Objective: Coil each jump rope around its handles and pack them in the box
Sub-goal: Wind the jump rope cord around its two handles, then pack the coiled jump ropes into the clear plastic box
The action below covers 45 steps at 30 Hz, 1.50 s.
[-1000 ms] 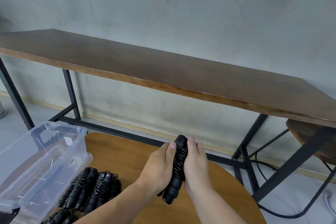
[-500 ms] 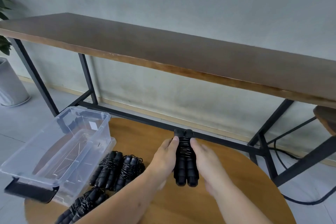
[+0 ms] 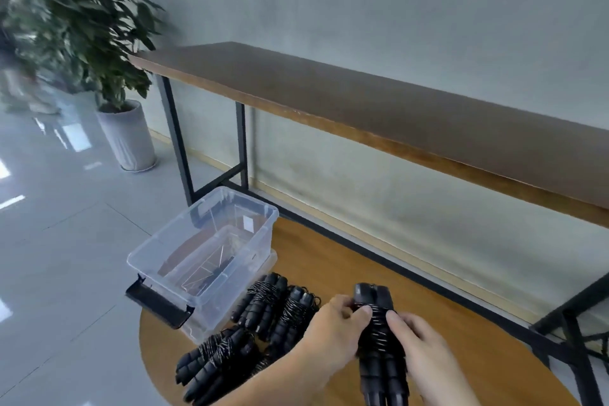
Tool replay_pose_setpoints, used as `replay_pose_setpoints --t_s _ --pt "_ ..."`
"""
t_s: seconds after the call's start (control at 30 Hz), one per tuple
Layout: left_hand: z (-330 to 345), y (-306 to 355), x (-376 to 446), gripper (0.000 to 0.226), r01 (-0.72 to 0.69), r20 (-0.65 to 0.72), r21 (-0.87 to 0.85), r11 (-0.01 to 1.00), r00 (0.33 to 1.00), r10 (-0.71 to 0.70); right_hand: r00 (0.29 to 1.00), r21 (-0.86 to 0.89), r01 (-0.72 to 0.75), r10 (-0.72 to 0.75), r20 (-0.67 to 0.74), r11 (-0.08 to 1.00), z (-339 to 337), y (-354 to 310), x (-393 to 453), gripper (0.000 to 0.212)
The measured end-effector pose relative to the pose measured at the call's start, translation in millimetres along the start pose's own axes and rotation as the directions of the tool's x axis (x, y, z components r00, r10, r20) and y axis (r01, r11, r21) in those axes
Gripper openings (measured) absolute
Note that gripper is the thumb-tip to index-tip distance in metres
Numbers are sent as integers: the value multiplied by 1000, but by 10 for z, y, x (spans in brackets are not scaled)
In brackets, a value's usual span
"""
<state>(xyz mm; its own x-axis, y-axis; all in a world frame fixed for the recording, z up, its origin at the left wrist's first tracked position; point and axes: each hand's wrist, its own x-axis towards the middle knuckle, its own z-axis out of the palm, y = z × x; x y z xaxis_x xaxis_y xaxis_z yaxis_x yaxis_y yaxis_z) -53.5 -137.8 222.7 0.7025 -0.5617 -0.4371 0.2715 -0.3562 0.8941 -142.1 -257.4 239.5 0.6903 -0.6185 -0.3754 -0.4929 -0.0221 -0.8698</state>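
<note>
Both hands hold one coiled jump rope (image 3: 379, 339), two black handles side by side with rope wound round their middle, above the round wooden table (image 3: 461, 339). My left hand (image 3: 333, 326) grips its left side, my right hand (image 3: 415, 336) grips its right side. Three other coiled jump ropes lie on the table to the left: one (image 3: 260, 305), a second (image 3: 293, 316) and a third (image 3: 214, 362) nearer the edge. A clear plastic box (image 3: 204, 260) stands open at the table's left rim, with no ropes inside.
A long wooden bench table (image 3: 362, 109) on black metal legs runs along the wall behind. A potted plant (image 3: 125, 132) stands on the grey tiled floor at left. Black frame legs (image 3: 576, 339) rise at the right.
The view has swung left and down, bringing the plant and floor into sight. The held bundle sits lower in view, both hands still gripping it.
</note>
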Motion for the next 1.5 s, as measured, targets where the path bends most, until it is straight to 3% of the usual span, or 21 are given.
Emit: replay_pose_setpoints --t_s 0.1,0.27,0.33,0.53,0.77,1.03,1.27,1.5 --pt "-203 -14 -108 41 -26 -63 -2 1000 998 25 995 2 58 -58 81 998 155 -122 -1 19" --pt "-661 -58 -280 33 -65 -142 -50 997 988 57 987 51 76 -82 138 996 534 -281 -80 32" --pt "-872 -69 -324 47 -94 -143 -71 993 986 83 983 39 79 -85 162 996 690 -370 -109 28" --pt "-1670 -157 -356 35 -161 -131 -172 972 982 139 983 20 104 -106 147 994 1394 -711 -172 15" --pt "-3075 -282 -335 39 -120 -65 -263 957 992 107 982 -65 124 -113 155 990 2708 -1189 -219 17" --pt "-3821 -380 -17 35 -167 -152 -296 941 980 126 995 -106 81 -88 -57 991 3348 -1329 -189 18" --pt "-3991 -358 511 40 -123 -208 -242 963 976 72 982 73 20 -6 -191 997 3522 -1311 256 30" --pt "-4030 -193 1128 29 -14 -279 -194 981 959 -42 970 174 34 10 -243 984 3638 -1375 849 23"
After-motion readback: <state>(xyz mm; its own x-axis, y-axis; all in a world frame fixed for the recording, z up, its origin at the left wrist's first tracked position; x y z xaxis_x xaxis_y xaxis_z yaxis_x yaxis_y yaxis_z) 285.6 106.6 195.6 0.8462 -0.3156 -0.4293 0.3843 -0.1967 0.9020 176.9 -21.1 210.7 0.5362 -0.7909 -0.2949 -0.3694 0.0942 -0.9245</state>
